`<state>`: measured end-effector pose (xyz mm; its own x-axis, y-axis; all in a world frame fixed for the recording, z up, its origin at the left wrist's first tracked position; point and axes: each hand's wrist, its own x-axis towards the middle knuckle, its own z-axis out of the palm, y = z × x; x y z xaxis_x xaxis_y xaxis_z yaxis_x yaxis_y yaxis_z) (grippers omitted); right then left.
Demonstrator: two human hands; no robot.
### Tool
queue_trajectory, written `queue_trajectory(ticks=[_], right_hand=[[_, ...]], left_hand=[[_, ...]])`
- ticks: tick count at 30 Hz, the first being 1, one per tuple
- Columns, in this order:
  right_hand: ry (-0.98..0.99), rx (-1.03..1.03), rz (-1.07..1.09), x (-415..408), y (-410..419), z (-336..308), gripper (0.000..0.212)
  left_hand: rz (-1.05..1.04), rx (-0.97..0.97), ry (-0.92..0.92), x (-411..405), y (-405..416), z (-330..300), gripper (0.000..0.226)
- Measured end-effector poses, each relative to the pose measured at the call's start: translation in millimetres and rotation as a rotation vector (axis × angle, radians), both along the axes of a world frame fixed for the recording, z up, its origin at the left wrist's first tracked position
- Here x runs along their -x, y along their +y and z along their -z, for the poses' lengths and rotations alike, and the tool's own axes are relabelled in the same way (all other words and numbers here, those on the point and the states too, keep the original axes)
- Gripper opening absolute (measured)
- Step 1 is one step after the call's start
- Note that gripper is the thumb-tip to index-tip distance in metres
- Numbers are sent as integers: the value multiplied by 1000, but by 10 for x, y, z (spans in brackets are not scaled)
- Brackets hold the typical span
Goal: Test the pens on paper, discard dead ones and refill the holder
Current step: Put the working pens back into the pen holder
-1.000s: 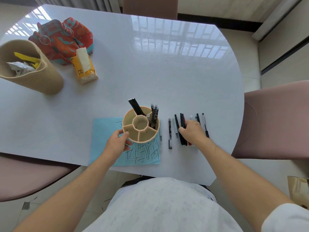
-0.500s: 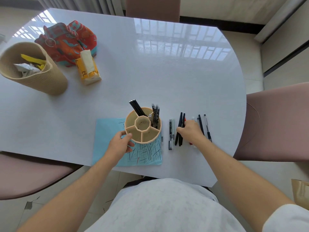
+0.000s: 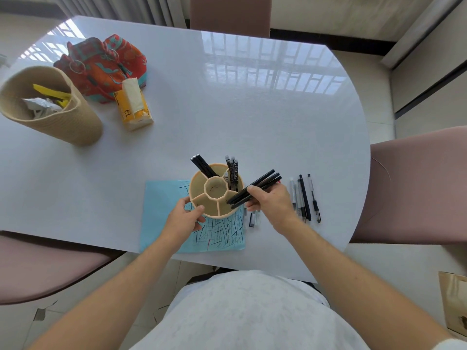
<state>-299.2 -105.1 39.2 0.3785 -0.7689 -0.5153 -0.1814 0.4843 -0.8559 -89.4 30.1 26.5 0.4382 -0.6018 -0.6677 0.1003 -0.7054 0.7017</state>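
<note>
Gripping a bundle of black pens [image 3: 255,189], the right hand [image 3: 271,205] holds them slanted above the near right edge of the round beige pen holder [image 3: 216,190], their lower tips over one of its outer compartments. The left hand [image 3: 184,219] curls its fingers round the holder's near left wall. The holder stands on a light blue sheet of paper [image 3: 166,213] covered in dark test strokes, near the front edge of the white table [image 3: 227,117]. Black pencils and patterned pens already stand in its far compartments. More pens [image 3: 304,198] lie in a row on the table just right of the right hand. Far left stand a woven basket [image 3: 58,117], a colourful cloth bag [image 3: 101,64] and a yellow tissue pack [image 3: 134,104].
</note>
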Motion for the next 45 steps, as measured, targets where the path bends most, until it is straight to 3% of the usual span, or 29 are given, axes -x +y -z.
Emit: queue_trajectory(ticks=[4,11,17,22,24,31,38,41,43,45], right_hand=[[174,101,25,-133,84,21,15],[257,166,4,-195,231,-33,8],[173,191,-88,131,167,5,37],[441,237,179,725,-128,144,9],[590,285,224,955,-260,205,10],[885,402,-28,1236,-458,422,21],[1133,439,-270,1073,-536,421,18],[1079,392,-211,1011,-580,360,21],[953,389,-100,973,-589,248,7],[796,393,-10,902,-542,97,14]], left_hand=[[18,-2,1,-1,6,-7,36],[31,-10,-8,-32,14,33,38],[-6,26,24,-75,-4,85,30],[-40,54,12,-102,-40,123,24],[-41,54,-4,-100,-42,136,22],[-45,48,-28,-94,-54,167,20],[-61,28,-37,-73,-64,150,20],[-59,24,-37,-54,-61,126,19],[-53,23,-35,-54,-48,115,19],[-51,26,-33,-70,-22,109,22]])
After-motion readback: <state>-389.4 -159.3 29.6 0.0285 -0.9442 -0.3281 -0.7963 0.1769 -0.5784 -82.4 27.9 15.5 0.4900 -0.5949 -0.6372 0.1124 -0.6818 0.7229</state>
